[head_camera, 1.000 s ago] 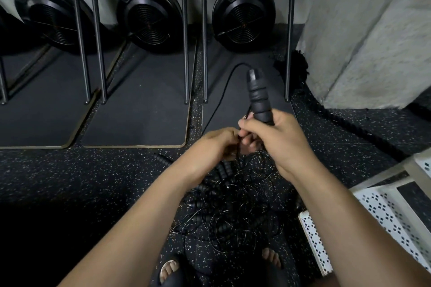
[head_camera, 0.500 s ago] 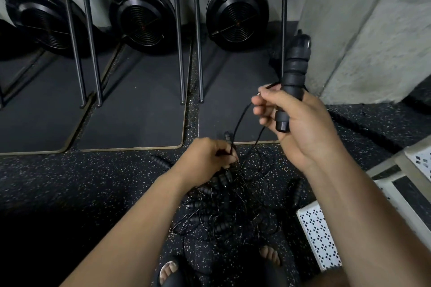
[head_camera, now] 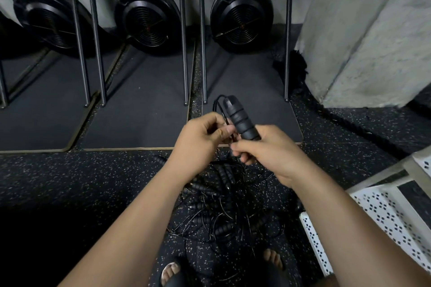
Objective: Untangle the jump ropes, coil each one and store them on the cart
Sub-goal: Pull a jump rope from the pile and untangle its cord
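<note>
the right hand has its fingers curled round the lower end of a black ribbed foam handle and grips it above the floor. the handle is tilted, its free end pointing up and away toward the mats. a thin black cord leaves that far end, bends over in a small loop and runs down to the left hand, which pinches it between thumb and fingertips just beside the handle. the two hands are close together.

below them the tangled heap of jump ropes lies on the speckled black floor, just short of the near edge of the dark mats. it holds several more ribbed handles and many thin cord loops crossing one another. which cord goes with which handle cannot be told. the left foot and the right foot, in dark sandals, stand at the near side of the heap.

the white perforated cart stands at the right edge of the floor, beside the right forearm and apart from the heap.

at the far edge, three round black fan housings sit at the back of the mats, with upright metal bars in front of them. a concrete pillar fills the far right corner, and a thick black rope lies along its base.
</note>
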